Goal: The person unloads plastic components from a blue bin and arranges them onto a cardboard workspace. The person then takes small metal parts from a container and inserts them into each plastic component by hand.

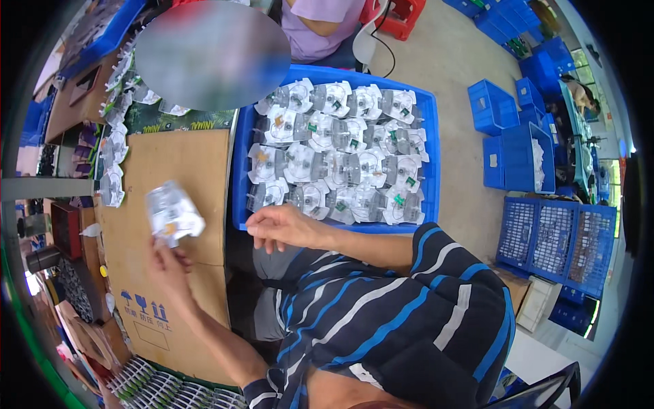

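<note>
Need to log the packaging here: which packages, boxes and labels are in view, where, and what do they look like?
Clear plastic pack: held up in the left hand, blurred, orange speck inside.
Clear packs: rows filling the blue crate ahead, green or orange bits inside.
Cardboard box: left of crate, brown, blue handling symbols low.
White labels: small squares on blue crates at right.

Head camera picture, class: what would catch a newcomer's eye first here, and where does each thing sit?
First, the blue crate in the upper middle, packed with rows of clear plastic packs. Next, the left hand at centre left, lifting one blurred clear pack above a brown cardboard box. The right hand hovers empty at the crate's near rim, and stacks of blue crates fill the floor on the right.
</note>
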`<action>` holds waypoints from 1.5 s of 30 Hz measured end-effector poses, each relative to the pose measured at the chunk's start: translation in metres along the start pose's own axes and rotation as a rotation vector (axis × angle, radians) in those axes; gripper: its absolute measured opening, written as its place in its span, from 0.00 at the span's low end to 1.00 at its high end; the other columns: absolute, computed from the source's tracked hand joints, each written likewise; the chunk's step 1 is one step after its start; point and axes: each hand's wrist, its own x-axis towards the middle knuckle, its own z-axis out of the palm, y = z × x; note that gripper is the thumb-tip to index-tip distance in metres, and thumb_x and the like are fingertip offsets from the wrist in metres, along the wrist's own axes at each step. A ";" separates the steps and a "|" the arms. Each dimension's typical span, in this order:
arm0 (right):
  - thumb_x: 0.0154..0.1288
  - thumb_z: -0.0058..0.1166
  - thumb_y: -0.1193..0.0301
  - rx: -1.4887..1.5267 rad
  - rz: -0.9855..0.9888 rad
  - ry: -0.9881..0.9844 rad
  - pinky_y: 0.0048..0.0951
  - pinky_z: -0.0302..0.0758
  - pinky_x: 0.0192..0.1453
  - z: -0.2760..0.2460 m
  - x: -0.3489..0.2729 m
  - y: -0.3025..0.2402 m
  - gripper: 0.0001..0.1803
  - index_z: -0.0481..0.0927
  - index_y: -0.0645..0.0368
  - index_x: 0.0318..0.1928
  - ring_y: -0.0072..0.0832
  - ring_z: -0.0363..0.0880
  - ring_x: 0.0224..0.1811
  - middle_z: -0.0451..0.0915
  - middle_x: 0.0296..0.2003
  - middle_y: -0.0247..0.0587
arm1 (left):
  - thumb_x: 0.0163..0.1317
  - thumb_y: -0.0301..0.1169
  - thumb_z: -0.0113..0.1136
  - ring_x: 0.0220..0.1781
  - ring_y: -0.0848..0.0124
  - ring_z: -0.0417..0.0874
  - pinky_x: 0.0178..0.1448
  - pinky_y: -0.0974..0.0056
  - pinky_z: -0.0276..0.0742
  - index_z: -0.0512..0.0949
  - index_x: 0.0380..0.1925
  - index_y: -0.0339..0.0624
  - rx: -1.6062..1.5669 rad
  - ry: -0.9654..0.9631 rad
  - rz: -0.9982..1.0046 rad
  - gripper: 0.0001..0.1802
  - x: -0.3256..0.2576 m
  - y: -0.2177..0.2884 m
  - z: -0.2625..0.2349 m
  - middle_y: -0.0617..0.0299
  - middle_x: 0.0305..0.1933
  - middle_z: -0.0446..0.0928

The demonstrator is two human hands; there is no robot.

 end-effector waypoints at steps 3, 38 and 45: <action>0.71 0.54 0.55 0.037 0.050 -0.038 0.22 0.75 0.27 -0.012 -0.011 -0.005 0.23 0.78 0.64 0.50 0.24 0.83 0.30 0.84 0.34 0.42 | 0.76 0.33 0.47 0.20 0.83 0.68 0.22 0.74 0.65 0.75 0.58 0.45 0.075 -0.193 0.062 0.15 -0.033 0.019 0.069 0.69 0.22 0.71; 0.72 0.52 0.63 0.818 0.106 0.309 0.15 0.56 0.16 -0.127 -0.039 0.024 0.17 0.78 0.64 0.50 0.13 0.62 0.17 0.73 0.24 0.28 | 0.72 0.36 0.52 0.21 0.75 0.77 0.21 0.71 0.70 0.69 0.42 0.32 -0.206 0.148 0.125 0.14 0.016 0.008 0.044 0.57 0.27 0.77; 0.68 0.58 0.65 0.506 0.312 0.130 0.18 0.61 0.19 -0.032 -0.014 0.036 0.10 0.83 0.57 0.40 0.16 0.70 0.19 0.79 0.24 0.33 | 0.73 0.55 0.46 0.24 0.76 0.70 0.27 0.75 0.67 0.77 0.39 0.35 -0.862 -0.291 -0.336 0.30 0.188 -0.097 -0.101 0.65 0.25 0.71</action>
